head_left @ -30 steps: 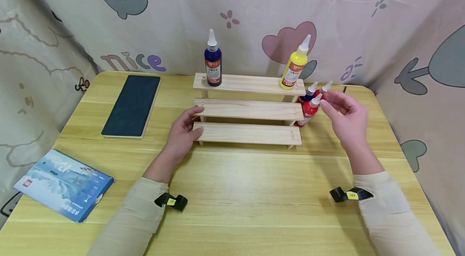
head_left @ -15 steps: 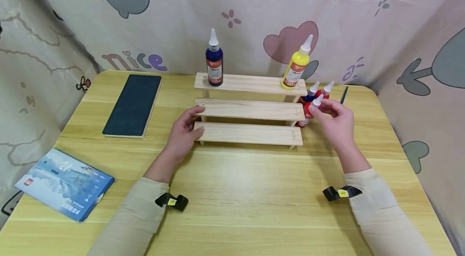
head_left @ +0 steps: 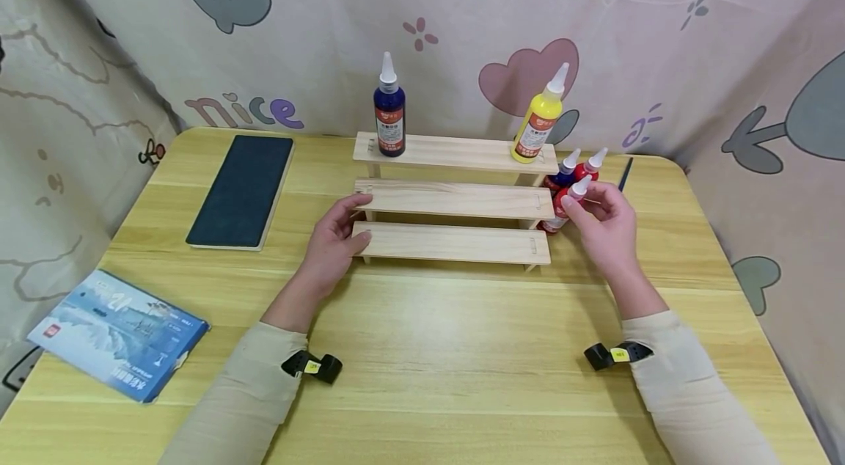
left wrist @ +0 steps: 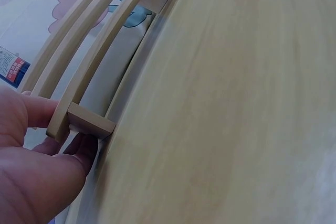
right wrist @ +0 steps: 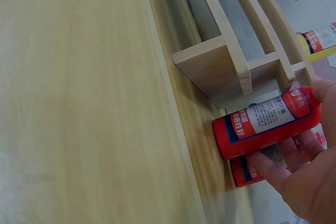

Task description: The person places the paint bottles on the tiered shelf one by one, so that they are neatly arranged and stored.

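A three-tier wooden shelf (head_left: 455, 242) stands at the middle back of the table. My left hand (head_left: 330, 241) grips its left end, fingers around the end of a lower board (left wrist: 84, 74) in the left wrist view. To the right of the shelf, my right hand (head_left: 606, 226) holds a red paint bottle (right wrist: 268, 121) with a white pointed cap, thumb and fingers near its upper part. Another red bottle (head_left: 587, 169) and a dark blue one (head_left: 562, 175) stand close behind it. On the top tier are a dark blue bottle (head_left: 389, 120) at left and a yellow bottle (head_left: 536, 129) at right.
A dark notebook (head_left: 240, 191) lies left of the shelf, and a blue picture-covered packet (head_left: 119, 337) nearer the front left. Behind the bottles at right lies a thin dark stick (head_left: 625, 174). A printed curtain (head_left: 330, 25) hangs along the table's back edge.
My right hand has come in leftward to the front red bottle and taken hold of it; the bottle has shifted slightly. My left hand has stayed on the shelf.
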The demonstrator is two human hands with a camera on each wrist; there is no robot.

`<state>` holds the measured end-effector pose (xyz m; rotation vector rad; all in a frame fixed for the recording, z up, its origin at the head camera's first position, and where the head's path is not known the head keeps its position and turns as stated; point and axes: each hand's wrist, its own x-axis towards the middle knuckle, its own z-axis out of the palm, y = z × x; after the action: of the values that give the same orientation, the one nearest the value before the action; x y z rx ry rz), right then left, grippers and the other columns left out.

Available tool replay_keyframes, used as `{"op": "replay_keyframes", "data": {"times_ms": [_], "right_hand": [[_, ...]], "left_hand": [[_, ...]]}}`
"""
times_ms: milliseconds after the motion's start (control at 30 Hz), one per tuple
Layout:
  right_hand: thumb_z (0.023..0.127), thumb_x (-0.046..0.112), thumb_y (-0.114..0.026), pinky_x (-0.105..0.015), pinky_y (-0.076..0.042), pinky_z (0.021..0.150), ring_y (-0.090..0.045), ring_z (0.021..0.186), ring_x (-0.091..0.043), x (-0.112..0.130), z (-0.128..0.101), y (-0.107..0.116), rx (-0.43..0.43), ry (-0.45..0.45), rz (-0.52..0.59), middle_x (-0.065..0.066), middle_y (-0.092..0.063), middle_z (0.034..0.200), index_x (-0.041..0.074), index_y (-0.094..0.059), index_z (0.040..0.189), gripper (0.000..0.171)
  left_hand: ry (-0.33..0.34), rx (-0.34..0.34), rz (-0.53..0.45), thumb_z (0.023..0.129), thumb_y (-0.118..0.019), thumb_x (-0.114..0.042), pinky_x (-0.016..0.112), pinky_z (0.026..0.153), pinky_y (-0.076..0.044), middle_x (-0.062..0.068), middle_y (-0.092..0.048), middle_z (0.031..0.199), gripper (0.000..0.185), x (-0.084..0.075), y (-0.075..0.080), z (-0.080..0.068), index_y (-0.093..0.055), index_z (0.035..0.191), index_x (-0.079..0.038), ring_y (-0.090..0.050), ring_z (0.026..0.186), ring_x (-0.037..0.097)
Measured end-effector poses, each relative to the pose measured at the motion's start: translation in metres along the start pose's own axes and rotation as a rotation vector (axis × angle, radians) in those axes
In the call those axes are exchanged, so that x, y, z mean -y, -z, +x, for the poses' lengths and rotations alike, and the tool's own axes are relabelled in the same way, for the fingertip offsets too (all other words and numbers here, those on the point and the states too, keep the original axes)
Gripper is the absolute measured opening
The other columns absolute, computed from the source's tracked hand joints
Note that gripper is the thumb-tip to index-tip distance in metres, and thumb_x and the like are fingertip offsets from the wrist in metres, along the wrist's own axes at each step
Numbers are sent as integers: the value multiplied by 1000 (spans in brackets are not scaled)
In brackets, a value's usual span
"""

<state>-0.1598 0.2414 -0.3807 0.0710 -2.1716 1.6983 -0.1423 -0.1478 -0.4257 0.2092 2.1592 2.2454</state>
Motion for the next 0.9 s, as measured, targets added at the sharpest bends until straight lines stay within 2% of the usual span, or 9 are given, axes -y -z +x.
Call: {"op": "replay_keyframes", "data": {"times_ms": [300, 367, 500, 600, 733, 900], "right_hand": [[84, -3, -66, -20, -49, 78, -59, 87, -17, -3, -2, 2, -4, 28, -3, -3, -60, 98, -11, -59, 106, 25], [84, -3, -66, -21, -51, 74, -60, 86, -16, -4, -3, 4, -4, 19, 19, -4, -60, 98, -10, -59, 107, 25], [83, -4, -67, -30, -54, 63, -62, 82, -18, -10, -5, 11, 4, -32, 160, -11, -59, 97, -8, -60, 107, 25], [83, -4, -67, -35, -53, 61, -62, 81, -19, -15, -5, 18, 0, -48, 246, -15, -59, 97, -7, -60, 107, 25], [83, -2, -67, -34, -53, 61, -62, 80, -19, -14, -4, 26, -13, -42, 267, -15, -58, 97, -7, -59, 108, 27], [82, -2, -68, -35, -52, 62, -62, 80, -20, -1, 0, 33, -29, -25, 276, -17, -58, 98, -7, -59, 107, 27]], "left_hand": [[7, -6, 10, 85, -53, 17, 39, 107, -26, 2, -42, 140, 54, 0, 0, -1, -52, 130, -12, -38, 126, 20], [11, -5, 10, 85, -53, 17, 39, 106, -27, 2, -42, 140, 54, 0, 0, -1, -52, 131, -13, -38, 126, 21], [14, -2, 8, 85, -53, 16, 39, 106, -28, 1, -42, 140, 54, 0, 0, -1, -52, 131, -13, -39, 126, 21], [19, -1, 11, 86, -53, 16, 39, 106, -28, 1, -42, 140, 54, 1, 0, -1, -52, 131, -14, -39, 126, 20], [19, 0, 14, 86, -53, 16, 38, 106, -27, 0, -42, 140, 54, 1, 1, 0, -52, 131, -14, -38, 127, 19], [13, 5, 13, 86, -53, 16, 39, 106, -26, 0, -41, 141, 54, -1, 1, 0, -51, 131, -13, -38, 127, 20]]}}
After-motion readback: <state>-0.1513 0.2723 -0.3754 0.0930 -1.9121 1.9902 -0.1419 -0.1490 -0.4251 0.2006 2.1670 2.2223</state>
